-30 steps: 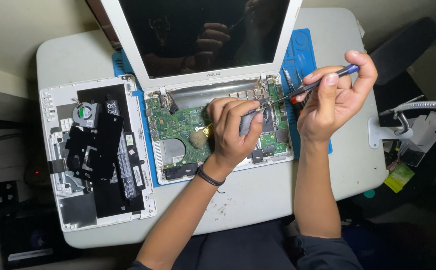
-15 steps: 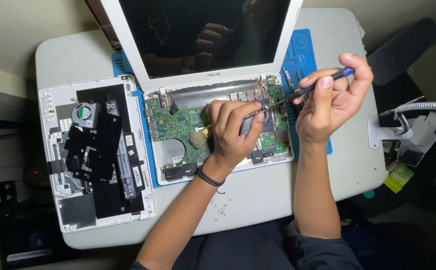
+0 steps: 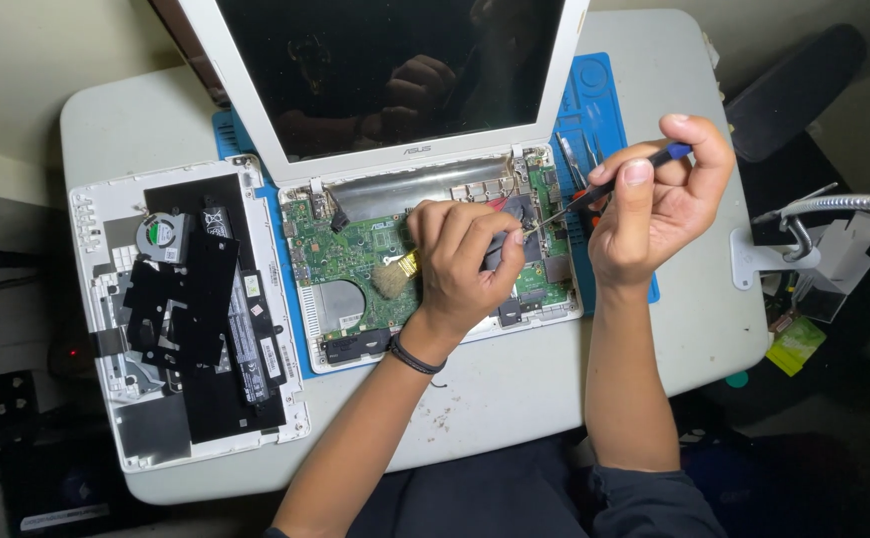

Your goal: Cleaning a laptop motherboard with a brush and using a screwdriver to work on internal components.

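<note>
The left hand [image 3: 465,261] hides much of the open laptop's circuit board [image 3: 355,264] and closes around a small brush [image 3: 395,277], only its bristles showing. The right hand [image 3: 654,204] pinches a screwdriver [image 3: 609,186], its tip at the board beside the left fingers.

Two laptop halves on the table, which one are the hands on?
The opened base with the green board, under the raised screen. The left hand rests on it; the right hand points a screwdriver into it. The detached cover lies untouched alongside.

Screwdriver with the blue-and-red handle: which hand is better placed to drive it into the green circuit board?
Right hand: it already grips the screwdriver, tip at the board. Left hand holds a small brush.
</note>
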